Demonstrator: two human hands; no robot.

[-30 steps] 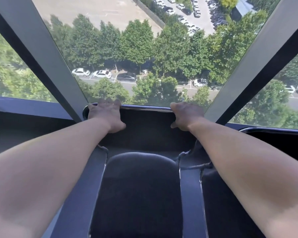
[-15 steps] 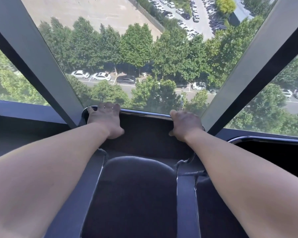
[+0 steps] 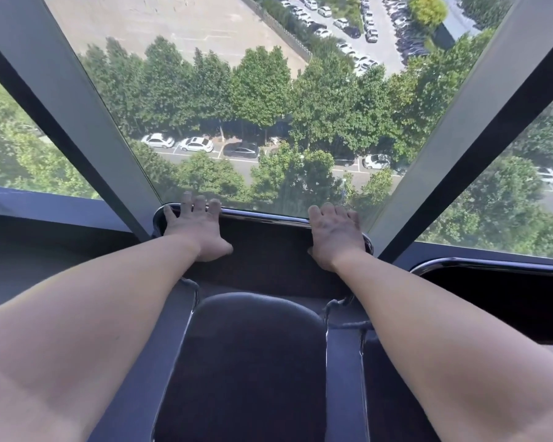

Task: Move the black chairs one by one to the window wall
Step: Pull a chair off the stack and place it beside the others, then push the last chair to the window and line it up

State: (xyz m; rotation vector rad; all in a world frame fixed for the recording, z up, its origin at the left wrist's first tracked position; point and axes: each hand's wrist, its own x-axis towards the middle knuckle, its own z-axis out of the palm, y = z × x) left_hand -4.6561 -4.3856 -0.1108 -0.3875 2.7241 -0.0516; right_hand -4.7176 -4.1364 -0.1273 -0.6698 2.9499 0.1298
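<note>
At the window wall (image 3: 268, 122), hard against the glass, the scene reads from the left: a slanting grey frame post (image 3: 77, 116), then the left hand (image 3: 196, 229), its fingers laid over the top of the black chair (image 3: 262, 260) and its thumb pressed on the near face of the backrest, so it grips the back's left corner. The chair faces the person, its chrome rail (image 3: 262, 217) touching or just short of the pane, I cannot tell which, and its padded seat (image 3: 246, 362) between the forearms. The right hand (image 3: 336, 239) holds the back's right corner the same way, fingers over the rail and thumb below.

The chair looks stiff and moderately heavy: a metal frame with firm upholstery. The polished rail is likely slippery, so wrapping the top corners as here, with thumbs braced on the fabric, seems the sound hold.

Just beside it on the right stands a second chair (image 3: 492, 298), already at the wall.
</note>
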